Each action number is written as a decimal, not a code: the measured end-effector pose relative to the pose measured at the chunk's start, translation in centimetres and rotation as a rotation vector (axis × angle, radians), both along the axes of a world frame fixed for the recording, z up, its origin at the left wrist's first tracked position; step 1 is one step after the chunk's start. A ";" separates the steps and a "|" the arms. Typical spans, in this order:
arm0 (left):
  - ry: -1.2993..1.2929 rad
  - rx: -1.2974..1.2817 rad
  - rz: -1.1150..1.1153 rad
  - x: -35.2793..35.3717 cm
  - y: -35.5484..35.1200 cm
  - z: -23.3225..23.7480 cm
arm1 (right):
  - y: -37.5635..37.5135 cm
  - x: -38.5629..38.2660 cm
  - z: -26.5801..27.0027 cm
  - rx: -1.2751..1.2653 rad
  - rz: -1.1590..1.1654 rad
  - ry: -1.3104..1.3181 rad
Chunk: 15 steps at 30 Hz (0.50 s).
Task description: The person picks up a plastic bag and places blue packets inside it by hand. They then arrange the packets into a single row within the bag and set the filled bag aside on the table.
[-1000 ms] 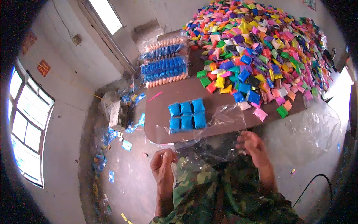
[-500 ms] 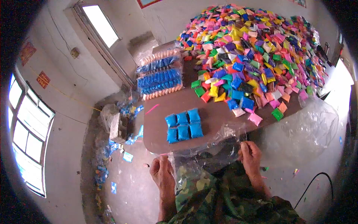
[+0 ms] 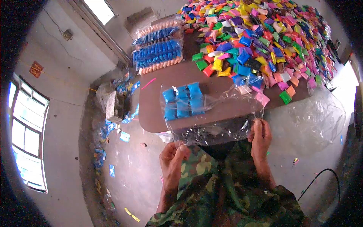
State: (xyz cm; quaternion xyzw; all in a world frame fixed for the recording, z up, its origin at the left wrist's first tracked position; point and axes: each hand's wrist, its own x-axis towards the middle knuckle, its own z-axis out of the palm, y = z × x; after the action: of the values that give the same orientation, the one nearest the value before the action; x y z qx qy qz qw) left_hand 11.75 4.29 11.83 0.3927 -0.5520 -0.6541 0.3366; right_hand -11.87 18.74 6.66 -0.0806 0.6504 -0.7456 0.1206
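Observation:
A clear plastic bag [image 3: 215,130] is stretched between my two hands at the table's front edge. My left hand [image 3: 174,157] pinches its near left corner between thumb and fingers. At the near right corner, my right hand [image 3: 261,136] grips the film with the thumb on top. The bag's far part lies over the tabletop and overlaps several small blue packets [image 3: 183,108], set out in two rows. These packets look soft and pillow-shaped.
A big heap of multicoloured packets [image 3: 242,49] covers the right and back of the brown table [image 3: 155,100]. Bagged rows of blue and peach packets [image 3: 157,49] lie at the back left. A large clear plastic sheet [image 3: 306,125] hangs at the right; a block [image 3: 114,108] stands left.
Both hands have spread and raised the bag, its far part now reaching over the blue packets. The view has tilted down, so the table sits higher in it.

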 end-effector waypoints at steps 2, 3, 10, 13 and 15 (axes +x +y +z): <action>0.016 -0.030 -0.043 0.5 -0.4 -0.4 | 0.2 -0.4 -0.6 -0.022 -0.007 -0.044; 0.033 -0.011 -0.048 0.6 -0.5 -0.6 | 0.2 -0.4 -0.6 -0.033 -0.002 -0.040; 0.131 0.013 -0.058 1.8 -0.6 -1.3 | 0.4 -1.0 -0.4 -0.100 -0.049 -0.120; -0.025 -0.095 -0.023 2.3 -0.5 0.3 | 0.6 -1.8 -0.1 -0.079 -0.065 -0.088; -0.102 -0.131 -0.005 2.7 -0.5 0.6 | 0.6 -2.4 0.1 -0.042 -0.078 -0.062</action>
State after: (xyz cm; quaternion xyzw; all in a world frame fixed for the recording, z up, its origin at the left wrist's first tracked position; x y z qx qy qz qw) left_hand 14.49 3.77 12.41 0.4013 -0.6112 -0.5964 0.3313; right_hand -14.22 19.35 6.71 -0.0347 0.6331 -0.7654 0.1097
